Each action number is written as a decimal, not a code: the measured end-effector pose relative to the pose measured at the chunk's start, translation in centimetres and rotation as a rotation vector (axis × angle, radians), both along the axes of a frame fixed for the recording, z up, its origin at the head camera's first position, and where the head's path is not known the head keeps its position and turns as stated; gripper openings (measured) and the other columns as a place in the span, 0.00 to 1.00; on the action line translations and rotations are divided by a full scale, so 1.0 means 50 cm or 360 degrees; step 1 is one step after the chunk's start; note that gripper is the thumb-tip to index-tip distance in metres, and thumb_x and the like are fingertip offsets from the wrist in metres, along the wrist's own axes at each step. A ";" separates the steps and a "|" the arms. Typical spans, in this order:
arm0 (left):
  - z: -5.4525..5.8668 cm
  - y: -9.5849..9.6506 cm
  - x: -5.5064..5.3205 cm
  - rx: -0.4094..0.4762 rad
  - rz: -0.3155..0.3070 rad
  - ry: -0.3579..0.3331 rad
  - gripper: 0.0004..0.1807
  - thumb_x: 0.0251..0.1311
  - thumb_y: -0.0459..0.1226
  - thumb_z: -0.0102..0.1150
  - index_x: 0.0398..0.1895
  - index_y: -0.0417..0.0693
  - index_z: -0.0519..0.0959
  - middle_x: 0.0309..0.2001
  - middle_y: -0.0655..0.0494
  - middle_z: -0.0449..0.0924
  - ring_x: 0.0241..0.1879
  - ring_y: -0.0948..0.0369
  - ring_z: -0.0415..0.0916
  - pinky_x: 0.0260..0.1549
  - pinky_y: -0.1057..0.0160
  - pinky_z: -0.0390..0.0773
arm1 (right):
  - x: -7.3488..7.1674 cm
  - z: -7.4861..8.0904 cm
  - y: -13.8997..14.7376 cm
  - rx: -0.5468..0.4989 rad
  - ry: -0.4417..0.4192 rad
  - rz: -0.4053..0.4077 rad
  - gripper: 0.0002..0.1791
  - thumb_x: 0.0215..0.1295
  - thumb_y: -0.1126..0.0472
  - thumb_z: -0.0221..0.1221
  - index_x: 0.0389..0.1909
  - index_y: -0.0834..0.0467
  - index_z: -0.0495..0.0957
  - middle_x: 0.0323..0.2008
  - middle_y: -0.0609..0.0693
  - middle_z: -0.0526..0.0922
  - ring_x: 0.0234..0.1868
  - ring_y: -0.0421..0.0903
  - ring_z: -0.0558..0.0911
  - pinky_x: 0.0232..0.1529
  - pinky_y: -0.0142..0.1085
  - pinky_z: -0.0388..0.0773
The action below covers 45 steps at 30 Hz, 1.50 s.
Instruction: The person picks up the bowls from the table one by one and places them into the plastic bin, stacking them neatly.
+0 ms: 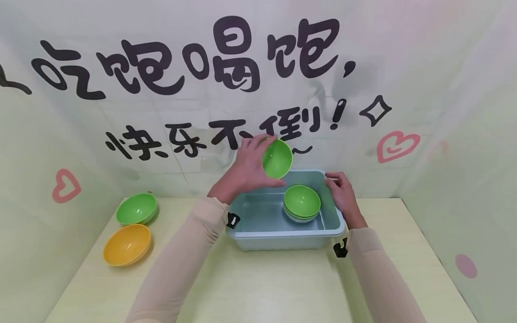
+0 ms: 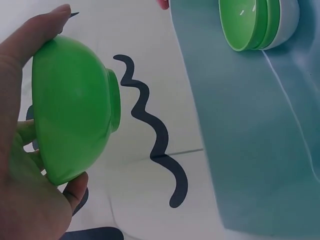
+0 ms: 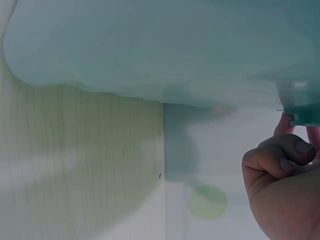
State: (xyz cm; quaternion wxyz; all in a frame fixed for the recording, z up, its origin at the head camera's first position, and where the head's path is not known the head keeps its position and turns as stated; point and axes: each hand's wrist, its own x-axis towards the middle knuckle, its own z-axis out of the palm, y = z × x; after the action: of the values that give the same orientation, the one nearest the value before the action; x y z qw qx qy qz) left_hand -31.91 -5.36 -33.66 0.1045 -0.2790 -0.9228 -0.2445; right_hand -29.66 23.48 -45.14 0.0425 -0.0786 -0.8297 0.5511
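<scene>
Above the back left part of a blue plastic basin point(image 1: 282, 233), my left hand point(image 1: 250, 163) holds a green bowl point(image 1: 278, 159) by its rim. The bowl is tipped on its side; in the left wrist view its base point(image 2: 115, 100) faces the basin. Inside the basin, toward the right, a green bowl point(image 1: 302, 201) tops a small stack with a white bowl point(image 2: 289, 22) at the bottom. My right hand point(image 1: 342, 193) grips the basin's right rim near the back corner, its fingers point(image 3: 284, 124) at the edge in the right wrist view.
On the table's left side stand another green bowl point(image 1: 136, 209) and, in front of it, a yellow bowl point(image 1: 127, 245). A white printed curtain point(image 1: 194, 103) hangs behind and along both sides of the pale wooden table point(image 1: 258, 287).
</scene>
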 end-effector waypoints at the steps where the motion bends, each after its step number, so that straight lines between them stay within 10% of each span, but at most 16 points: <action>1: -0.001 0.003 -0.001 -0.0006 -0.0012 0.0005 0.68 0.32 0.62 0.81 0.81 0.58 0.56 0.77 0.52 0.57 0.68 0.49 0.56 0.69 0.45 0.63 | 0.000 0.001 0.000 0.0000 -0.0002 -0.0001 0.26 0.79 0.47 0.47 0.69 0.57 0.68 0.58 0.62 0.75 0.54 0.52 0.75 0.51 0.36 0.71; 22: -0.043 0.076 -0.013 -0.0234 -0.0240 0.0119 0.68 0.32 0.64 0.80 0.81 0.58 0.57 0.77 0.55 0.57 0.72 0.50 0.56 0.69 0.45 0.65 | -0.008 -0.008 -0.008 -0.0014 -0.0011 -0.0003 0.24 0.79 0.49 0.48 0.67 0.57 0.69 0.58 0.63 0.76 0.57 0.57 0.77 0.50 0.36 0.72; 45: -0.116 0.143 -0.014 -0.0474 -0.0341 -0.0119 0.67 0.35 0.69 0.75 0.81 0.59 0.56 0.74 0.54 0.60 0.66 0.53 0.61 0.64 0.53 0.75 | -0.006 -0.005 0.006 0.0032 0.0070 -0.0018 0.23 0.81 0.50 0.45 0.66 0.59 0.70 0.59 0.65 0.77 0.55 0.55 0.76 0.52 0.38 0.72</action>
State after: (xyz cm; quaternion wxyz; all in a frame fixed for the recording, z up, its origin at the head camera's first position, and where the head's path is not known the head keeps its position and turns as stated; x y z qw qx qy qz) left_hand -32.62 1.78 -39.45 0.0010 -0.3788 -0.9170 -0.1252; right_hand -29.96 23.76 -45.36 0.0645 -0.0707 -0.8335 0.5441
